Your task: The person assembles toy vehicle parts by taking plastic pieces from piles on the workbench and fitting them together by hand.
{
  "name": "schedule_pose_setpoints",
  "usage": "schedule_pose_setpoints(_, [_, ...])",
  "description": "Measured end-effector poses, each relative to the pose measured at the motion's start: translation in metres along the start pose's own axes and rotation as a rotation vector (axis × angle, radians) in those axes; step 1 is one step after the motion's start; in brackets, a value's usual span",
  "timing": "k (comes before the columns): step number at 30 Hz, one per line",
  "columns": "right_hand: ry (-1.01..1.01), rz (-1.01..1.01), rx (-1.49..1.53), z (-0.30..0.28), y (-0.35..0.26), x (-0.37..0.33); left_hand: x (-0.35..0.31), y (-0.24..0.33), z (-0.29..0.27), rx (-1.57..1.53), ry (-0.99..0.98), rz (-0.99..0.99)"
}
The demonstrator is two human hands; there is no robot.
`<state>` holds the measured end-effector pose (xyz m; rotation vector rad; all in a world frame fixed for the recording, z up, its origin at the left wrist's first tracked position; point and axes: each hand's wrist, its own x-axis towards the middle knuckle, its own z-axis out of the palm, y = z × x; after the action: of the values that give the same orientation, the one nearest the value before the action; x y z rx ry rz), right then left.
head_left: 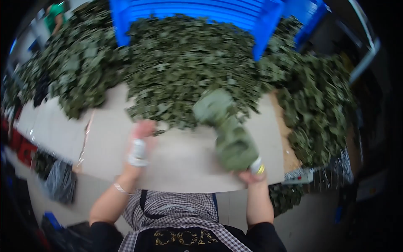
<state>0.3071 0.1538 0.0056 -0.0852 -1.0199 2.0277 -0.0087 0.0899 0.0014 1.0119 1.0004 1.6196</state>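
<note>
A large heap of flat, dark green, cloth-like pieces covers the far half of the pale tabletop. In my right hand is a longer green cloth-like piece, blurred by motion, its wide far end lying over the heap's near edge. My left hand is smeared too, by the heap's near left edge. A scrap of green shows beside its fingers, but whether it holds this I cannot tell. White wraps circle both hands or wrists, the right one with a yellow part.
Blue slatted plastic crates stand behind the heap. More green pieces pile up at the left and the right. A grey plastic bag sits below at left. A person in green is far left.
</note>
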Motion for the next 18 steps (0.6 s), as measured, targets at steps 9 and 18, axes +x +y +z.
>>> schedule_pose_setpoints(9, [-0.049,0.379,-0.188,0.055,0.042,0.017,-0.058,0.016,0.035,-0.218,0.135,-0.141])
schedule_pose_setpoints(18, [0.288,-0.113,-0.872,0.107,0.035,0.047,-0.075,0.006,0.046,-0.12,0.113,0.011])
